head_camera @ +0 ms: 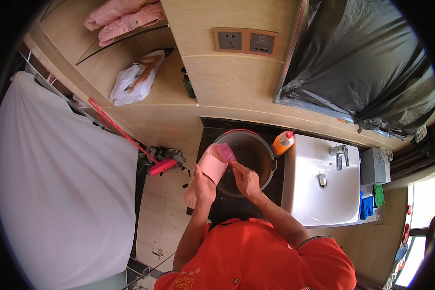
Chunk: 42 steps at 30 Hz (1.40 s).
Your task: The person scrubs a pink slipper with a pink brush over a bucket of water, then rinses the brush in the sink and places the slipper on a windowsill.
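My left hand (205,186) grips a pink slide slipper (213,166) by its side and strap, and holds it tilted over the left rim of a grey bucket (272,181). In my right hand (246,180) is a pink scrubbing brush (227,153), gripped by its handle. The brush head lies at the slipper's toe opening, beside the strap; the bristles' exact contact is hard to see. Brownish liquid seems to stand in the bucket, which rests on a black countertop (226,210).
An orange bottle with a red cap (283,143) stands between the bucket and a white washbasin (311,195) with a chrome faucet (340,154). A red broom (163,166) leans at the left over floor debris. White sheeting (69,188) hangs farther left. Wall sockets (245,42) sit above.
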### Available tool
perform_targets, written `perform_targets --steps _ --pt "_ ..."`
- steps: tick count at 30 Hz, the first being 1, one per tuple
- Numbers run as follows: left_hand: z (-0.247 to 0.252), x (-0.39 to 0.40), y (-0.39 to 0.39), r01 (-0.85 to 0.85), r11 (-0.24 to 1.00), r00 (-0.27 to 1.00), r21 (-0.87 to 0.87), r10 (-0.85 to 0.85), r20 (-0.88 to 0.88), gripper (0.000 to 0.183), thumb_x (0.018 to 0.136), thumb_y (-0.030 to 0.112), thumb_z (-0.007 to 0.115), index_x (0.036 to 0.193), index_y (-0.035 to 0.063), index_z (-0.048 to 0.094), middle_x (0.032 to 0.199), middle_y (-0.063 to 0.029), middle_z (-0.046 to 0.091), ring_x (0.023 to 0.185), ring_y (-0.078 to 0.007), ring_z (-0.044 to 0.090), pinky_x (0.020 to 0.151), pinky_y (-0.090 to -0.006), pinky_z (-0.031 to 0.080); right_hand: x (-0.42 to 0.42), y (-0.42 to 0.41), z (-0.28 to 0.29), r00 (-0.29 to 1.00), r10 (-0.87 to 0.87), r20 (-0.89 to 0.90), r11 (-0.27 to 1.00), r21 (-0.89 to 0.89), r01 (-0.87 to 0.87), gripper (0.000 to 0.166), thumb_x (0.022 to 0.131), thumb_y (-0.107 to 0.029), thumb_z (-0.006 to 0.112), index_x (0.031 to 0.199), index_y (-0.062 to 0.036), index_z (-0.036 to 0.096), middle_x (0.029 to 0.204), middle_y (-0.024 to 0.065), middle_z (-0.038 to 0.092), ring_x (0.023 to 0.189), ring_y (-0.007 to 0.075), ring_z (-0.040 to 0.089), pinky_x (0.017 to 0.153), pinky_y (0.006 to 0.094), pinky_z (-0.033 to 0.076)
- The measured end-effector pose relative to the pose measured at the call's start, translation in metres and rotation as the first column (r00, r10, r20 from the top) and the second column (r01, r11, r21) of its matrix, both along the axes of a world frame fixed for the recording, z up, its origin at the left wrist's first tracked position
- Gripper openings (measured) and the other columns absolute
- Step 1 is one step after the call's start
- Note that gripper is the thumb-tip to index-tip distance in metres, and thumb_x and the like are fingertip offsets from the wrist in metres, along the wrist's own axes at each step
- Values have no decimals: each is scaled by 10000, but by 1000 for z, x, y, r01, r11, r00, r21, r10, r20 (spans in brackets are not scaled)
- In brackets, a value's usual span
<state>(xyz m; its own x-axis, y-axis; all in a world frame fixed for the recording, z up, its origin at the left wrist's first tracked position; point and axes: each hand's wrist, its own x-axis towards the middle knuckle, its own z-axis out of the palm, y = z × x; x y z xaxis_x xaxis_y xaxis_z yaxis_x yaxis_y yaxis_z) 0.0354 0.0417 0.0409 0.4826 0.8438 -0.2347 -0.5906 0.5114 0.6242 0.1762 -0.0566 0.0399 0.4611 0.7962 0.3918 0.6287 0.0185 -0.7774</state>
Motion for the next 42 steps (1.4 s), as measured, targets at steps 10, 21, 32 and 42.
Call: perform_targets --steps 10,21,32,42 --pt "1 7 -31 112 882 870 458 136 -474 651 1072 531 362 1388 -37 415 1283 -122 525 1245 -206 491 1069 -368 378 21 -9 38 993 117 -28 993 0 -117 285 937 -83 637 1217 -94 690 765 159 650 667 355 652 585 415 521" --pt "15 -10 -35 448 658 832 605 -59 -552 604 885 183 733 1381 -23 459 1252 -94 546 1161 -200 511 1012 -355 414 24 -28 50 915 390 -98 920 -10 -393 316 931 -80 638 1244 -99 682 879 171 694 771 347 676 670 408 544" --pt "-40 -15 -41 522 522 681 674 220 -698 273 944 76 651 1192 -10 578 1048 -142 626 976 -265 606 878 -387 485 19 -31 92 859 509 58 858 -108 -502 333 913 -118 638 1244 -138 672 822 144 675 740 348 668 649 449 543" --pt "-31 1 -45 383 604 764 699 218 -607 396 1002 139 620 1353 -6 506 1053 -120 597 891 -195 586 785 -336 496 58 -3 78 952 191 237 970 -197 -146 260 926 -185 607 1167 -183 702 724 170 662 683 367 666 587 472 531"
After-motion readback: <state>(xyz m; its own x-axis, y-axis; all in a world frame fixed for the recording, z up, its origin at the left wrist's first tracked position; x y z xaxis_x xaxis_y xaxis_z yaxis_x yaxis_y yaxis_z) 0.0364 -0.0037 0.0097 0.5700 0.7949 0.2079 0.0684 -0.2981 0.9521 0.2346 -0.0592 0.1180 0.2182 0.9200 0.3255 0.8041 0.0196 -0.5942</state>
